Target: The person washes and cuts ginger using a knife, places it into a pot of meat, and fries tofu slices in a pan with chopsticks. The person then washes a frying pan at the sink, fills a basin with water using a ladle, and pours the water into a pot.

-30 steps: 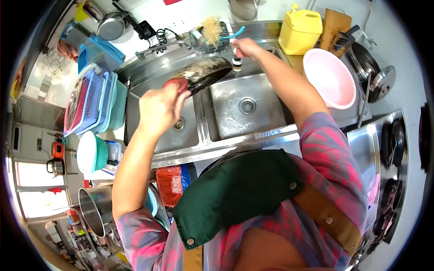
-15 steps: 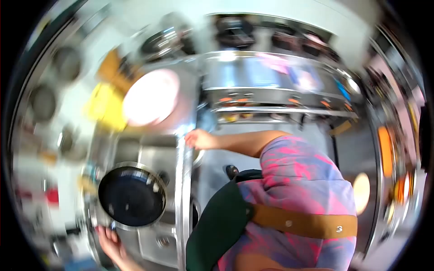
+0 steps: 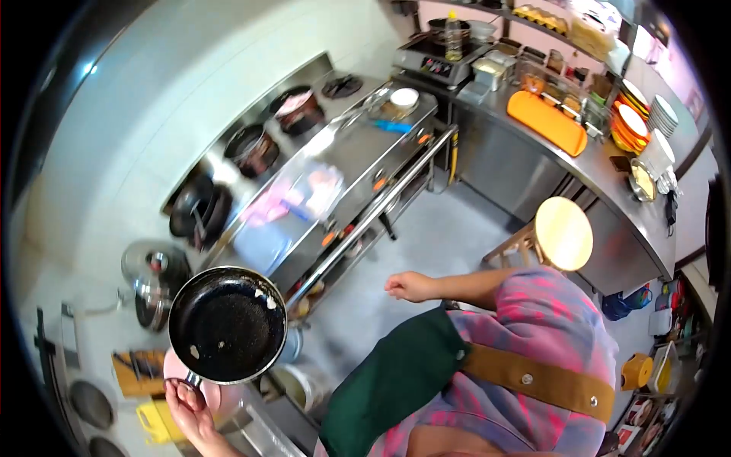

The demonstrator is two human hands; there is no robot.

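In the head view, the left hand (image 3: 192, 415) is clamped on the handle of a black frying pan (image 3: 228, 327), which is held up with its inside showing and pale marks on it. The pan partly hides a pink basin (image 3: 212, 396), and a yellow jug (image 3: 158, 423) is near the left hand. The right hand (image 3: 411, 286), well apart from the pan, hangs above the floor (image 3: 449, 217), fingers curled; how tightly, I cannot tell.
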